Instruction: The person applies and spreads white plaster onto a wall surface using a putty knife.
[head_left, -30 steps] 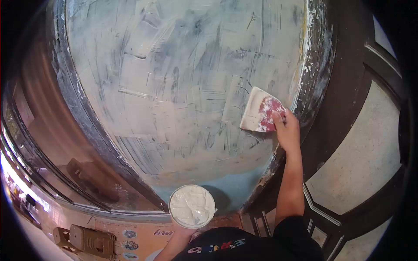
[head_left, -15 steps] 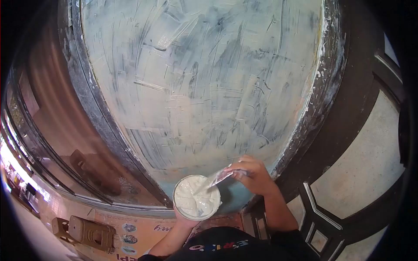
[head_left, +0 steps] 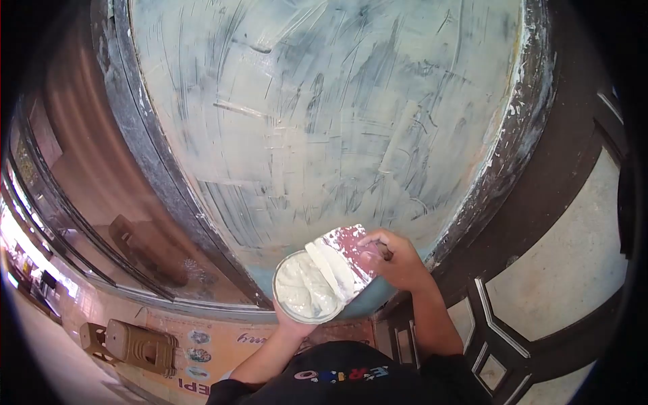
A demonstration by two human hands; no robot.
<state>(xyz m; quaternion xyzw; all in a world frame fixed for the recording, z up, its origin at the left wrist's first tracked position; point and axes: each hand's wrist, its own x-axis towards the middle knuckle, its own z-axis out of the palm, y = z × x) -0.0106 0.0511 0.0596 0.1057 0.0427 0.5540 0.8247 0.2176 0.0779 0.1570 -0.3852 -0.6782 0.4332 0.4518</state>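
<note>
My left hand [head_left: 295,327] is wrapped around the lower side of a round tub [head_left: 276,301], holding it below the wall panel. Thick, creamy white putty [head_left: 304,289] fills the tub, its surface ridged. In my right hand [head_left: 399,262] is a wide putty knife [head_left: 352,247], its reddish face smeared with white. A thick band of putty [head_left: 331,268] lies along the knife's edge, at the tub's right rim. My right fingers are closed on the knife's upper part. Behind both stands a panel [head_left: 324,148] with uneven whitish, streaked coating.
Dark frame strips [head_left: 169,162] with white smears border the panel on both sides. To the right is a dark door or grille with pale panes [head_left: 547,256]. Brown plastic stools [head_left: 140,344] stand at lower left, by a printed orange sheet [head_left: 216,354] on the floor.
The putty knife has come up out of the putty and turned, so its broad reddish face shows with a load of putty. The tub has shifted slightly up and right.
</note>
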